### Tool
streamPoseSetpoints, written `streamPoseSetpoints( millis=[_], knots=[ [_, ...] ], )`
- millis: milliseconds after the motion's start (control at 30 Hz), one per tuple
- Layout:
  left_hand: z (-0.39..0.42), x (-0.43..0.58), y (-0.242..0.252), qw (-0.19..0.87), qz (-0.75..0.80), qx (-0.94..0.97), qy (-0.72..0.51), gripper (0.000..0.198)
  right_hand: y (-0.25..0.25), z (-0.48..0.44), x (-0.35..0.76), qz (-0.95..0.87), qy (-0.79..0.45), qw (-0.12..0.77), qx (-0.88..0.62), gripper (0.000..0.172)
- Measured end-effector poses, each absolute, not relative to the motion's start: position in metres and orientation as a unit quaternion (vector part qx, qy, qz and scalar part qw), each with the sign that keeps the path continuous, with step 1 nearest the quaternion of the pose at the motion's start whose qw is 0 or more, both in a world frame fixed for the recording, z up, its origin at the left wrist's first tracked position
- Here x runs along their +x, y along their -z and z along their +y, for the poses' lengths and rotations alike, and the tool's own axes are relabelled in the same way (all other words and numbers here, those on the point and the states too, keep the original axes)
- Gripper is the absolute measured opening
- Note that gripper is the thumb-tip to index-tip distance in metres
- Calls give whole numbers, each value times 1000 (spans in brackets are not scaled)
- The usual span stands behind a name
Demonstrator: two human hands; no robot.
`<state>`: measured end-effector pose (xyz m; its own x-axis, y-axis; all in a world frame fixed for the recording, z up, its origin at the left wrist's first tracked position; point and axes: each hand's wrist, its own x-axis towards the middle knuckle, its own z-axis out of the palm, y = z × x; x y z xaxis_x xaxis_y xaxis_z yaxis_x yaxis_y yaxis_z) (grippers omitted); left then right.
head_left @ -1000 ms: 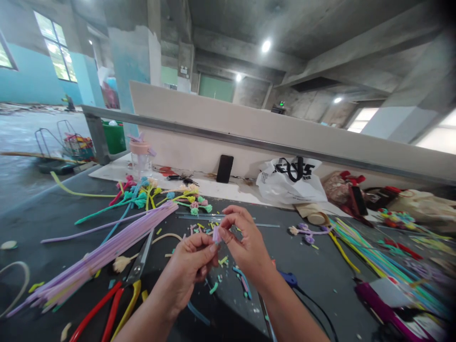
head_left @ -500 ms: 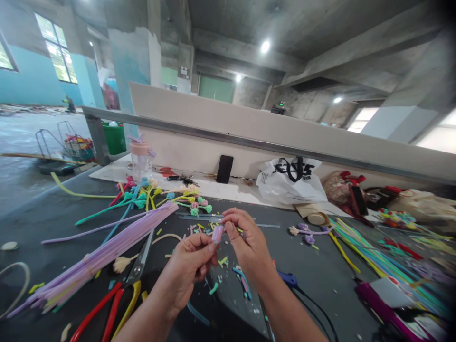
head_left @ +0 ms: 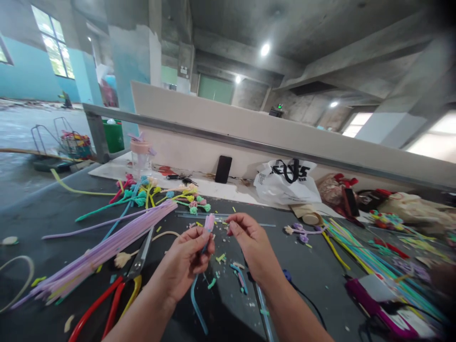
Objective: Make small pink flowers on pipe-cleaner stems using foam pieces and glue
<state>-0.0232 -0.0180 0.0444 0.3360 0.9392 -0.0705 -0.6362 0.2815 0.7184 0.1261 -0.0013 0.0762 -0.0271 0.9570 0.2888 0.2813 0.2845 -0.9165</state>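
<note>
My left hand (head_left: 194, 249) pinches a small tuft of pink and lilac pipe cleaner pieces (head_left: 209, 222), its cut ends pointing up. Below that hand a blue pipe cleaner (head_left: 197, 304) hangs or lies; whether it joins the tuft I cannot tell. My right hand (head_left: 249, 240) is a little to the right, apart from the tuft, thumb and fingertips pressed together; anything between them is too small to name. A long bundle of lilac and pink pipe cleaners (head_left: 117, 251) lies left of my hands. Scissors (head_left: 136, 268) with red and yellow handles rest beside it.
Cut scraps (head_left: 221, 259) litter the dark table under my hands. Finished pipe cleaner flowers (head_left: 142, 197) lie at the back left. A phone (head_left: 223, 169) and a white bag (head_left: 288, 183) stand along the back. On the right are more pipe cleaners (head_left: 370, 256) and a purple corded tool (head_left: 370, 304).
My left hand has shifted slightly left with the tuft, now held more upright. My right hand has come away from it to the right. The blue pipe cleaner below shows more of its length.
</note>
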Motion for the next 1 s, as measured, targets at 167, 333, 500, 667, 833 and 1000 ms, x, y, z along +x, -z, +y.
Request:
streamPoseSetpoints(
  millis=[167,333,500,667,833,1000],
  knots=[
    [-18,-20,-39,752,259,330,-509,19,-86,-12,124,-626,-364,496,-479,19],
    [-21,-19,-39,741,284,344,-502,25,-88,-14,126,-685,-306,463,-472,18],
    [-23,-16,-42,725,307,368,-494,27,-88,-13,127,-712,-264,458,-463,11],
    [-25,-15,-42,710,317,395,-489,26,-87,-11,126,-710,-274,462,-455,5],
    [-27,-15,-45,694,346,403,-487,23,-83,-9,125,-713,-260,454,-467,4],
    [-27,-15,-44,678,355,416,-491,23,-78,-9,125,-685,-302,457,-480,6]
  ],
)
